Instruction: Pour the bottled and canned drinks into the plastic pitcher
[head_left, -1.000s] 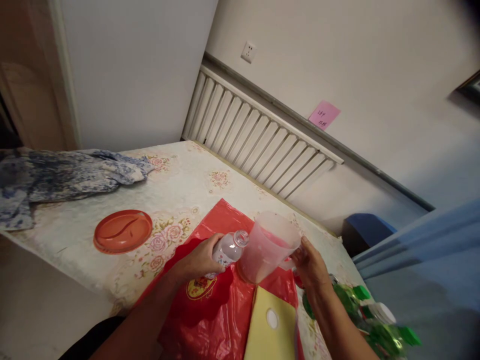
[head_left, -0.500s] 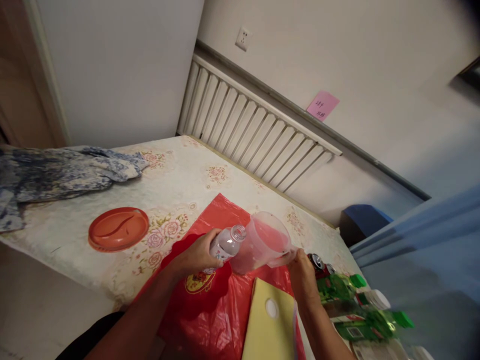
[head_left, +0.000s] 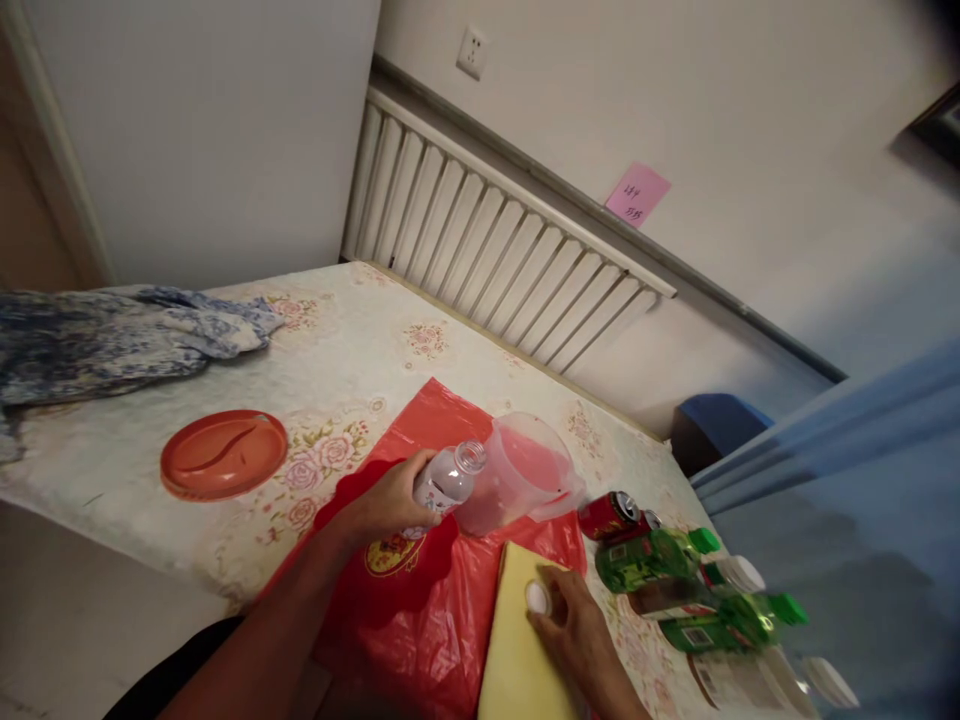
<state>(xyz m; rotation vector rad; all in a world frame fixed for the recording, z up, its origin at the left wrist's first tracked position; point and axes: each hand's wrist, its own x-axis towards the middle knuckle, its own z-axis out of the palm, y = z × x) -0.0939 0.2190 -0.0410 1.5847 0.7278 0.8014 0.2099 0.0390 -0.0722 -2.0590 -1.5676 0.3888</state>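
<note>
Left hand [head_left: 397, 500] clasped, right hand [head_left: 577, 622] bent nearer the body.
The left forearm [head_left: 281, 605], bare, slants up and rightward from the lower left, back of the hand toward the camera, thumb on the near side, fingers curled around on the far side. The right hand lies lower, knuckles bent, thumb and index tips turned left toward each other; whether they press shut is hard to tell. A short length of right forearm [head_left: 616, 688] shows at the bottom edge.

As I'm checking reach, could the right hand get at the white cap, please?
Likely yes: the right hand is right at the white cap, with nothing visible blocking the way.
</note>
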